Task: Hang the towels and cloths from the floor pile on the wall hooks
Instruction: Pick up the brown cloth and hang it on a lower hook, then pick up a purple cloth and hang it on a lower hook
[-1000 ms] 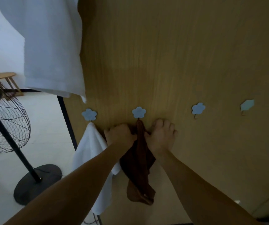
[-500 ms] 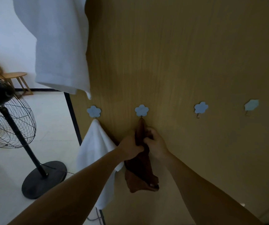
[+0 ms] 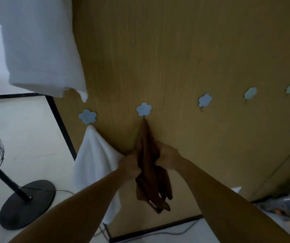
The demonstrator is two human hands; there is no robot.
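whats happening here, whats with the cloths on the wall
A person is hanging cloths on a row of blue flower-shaped hooks on a wooden wall. A brown cloth hangs from the second hook, and both hands grip it from either side, the left hand and the right hand. A white towel already hangs from the first hook. The three hooks further right, starting with the third hook, are bare.

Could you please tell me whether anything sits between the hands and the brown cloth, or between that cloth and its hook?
Nothing visible does. The left hand and right hand both grip the brown cloth directly, and its top already hangs from the second flower hook. The white towel hangs alongside on its own hook.
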